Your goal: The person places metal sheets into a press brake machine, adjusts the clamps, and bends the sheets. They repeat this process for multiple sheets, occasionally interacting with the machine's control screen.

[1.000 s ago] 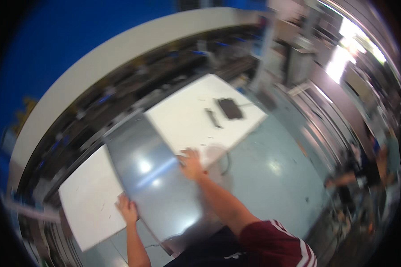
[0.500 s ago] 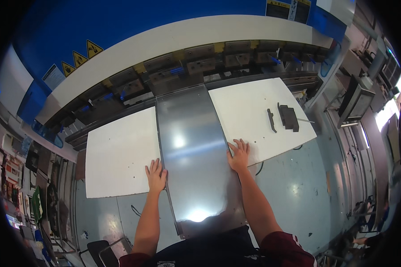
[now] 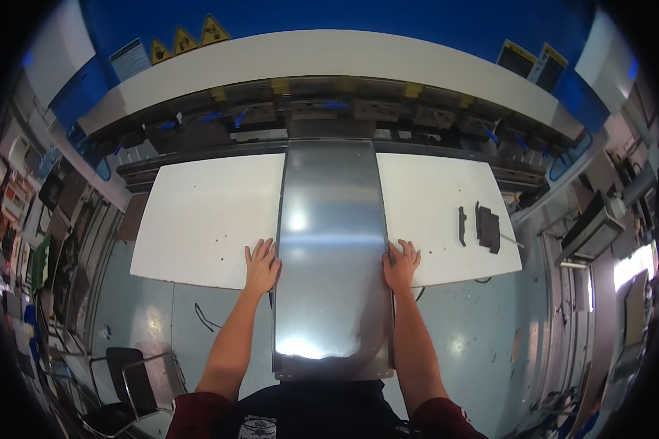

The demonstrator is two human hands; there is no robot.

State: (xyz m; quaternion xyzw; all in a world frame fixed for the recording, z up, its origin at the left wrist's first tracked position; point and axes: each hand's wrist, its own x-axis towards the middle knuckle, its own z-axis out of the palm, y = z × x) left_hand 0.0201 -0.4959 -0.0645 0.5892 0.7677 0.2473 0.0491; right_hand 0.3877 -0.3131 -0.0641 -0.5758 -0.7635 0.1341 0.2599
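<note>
A long shiny sheet metal panel [image 3: 332, 271] lies lengthwise in front of me, its near end close to my body. Its far end reaches the dark tooling [image 3: 329, 124] of a blue and white press machine. My left hand [image 3: 261, 266] rests against the panel's left edge, fingers spread over the white board and thumb by the metal. Against the right edge sits my right hand [image 3: 400, 265], its fingers likewise stretched out and apart. Neither hand is wrapped round the metal. Beneath the panel, a white board [image 3: 205, 219] shows on both sides.
Two dark metal tool pieces lie on the board at right: a slim one [image 3: 462, 226] and a blockier one [image 3: 488, 230]. A black chair [image 3: 128, 377] stands at lower left. A screen on a stand [image 3: 594, 228] is at right. Cables lie on the grey-green floor [image 3: 461, 336].
The view has swung round, so the panel and machine now appear straight rather than slanted. Both hands stay at the panel's edges, now nearly level with each other.
</note>
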